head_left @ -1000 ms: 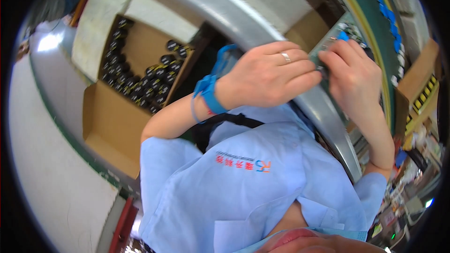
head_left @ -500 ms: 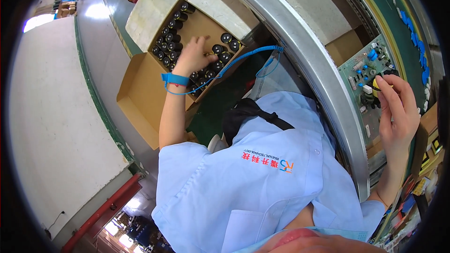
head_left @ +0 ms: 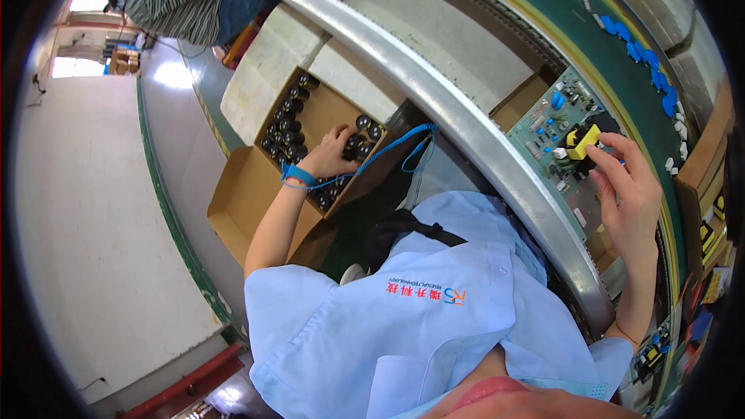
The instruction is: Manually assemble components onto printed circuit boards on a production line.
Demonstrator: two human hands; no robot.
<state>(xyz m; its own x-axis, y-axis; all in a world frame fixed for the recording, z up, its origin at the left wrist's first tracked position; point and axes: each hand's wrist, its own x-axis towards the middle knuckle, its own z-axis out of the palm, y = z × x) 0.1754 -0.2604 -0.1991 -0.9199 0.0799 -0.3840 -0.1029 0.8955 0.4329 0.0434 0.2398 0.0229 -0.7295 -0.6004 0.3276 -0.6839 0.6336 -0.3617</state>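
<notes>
My left hand (head_left: 327, 157) reaches into an open cardboard box (head_left: 314, 115) of black cylindrical capacitors (head_left: 290, 126). Its fingers are bent around a capacitor (head_left: 351, 144) on the box's right side; the fingertips are partly hidden. On my right, a green circuit board (head_left: 535, 120) lies on the line, bearing many small components. My right hand (head_left: 630, 194) is over the board's right edge, its fingertips closed on a yellow-and-black transformer (head_left: 583, 142). Whether the transformer's underside touches the board is hidden. A blue wrist strap (head_left: 298, 175) circles my left wrist.
A coiled blue cord (head_left: 396, 142) runs from the strap to the metal rail (head_left: 466, 128). Blue parts (head_left: 650, 66) and white parts (head_left: 680, 128) lie along the green belt (head_left: 570, 12). Another person (head_left: 182, 8) sits at the far left. A cardboard box (head_left: 702, 178) stands at the right.
My left hand's fingers have gone from spread to bent among the capacitors on the box's right side. More of the yellow transformer shows at my right fingertips. The whole view has shifted.
</notes>
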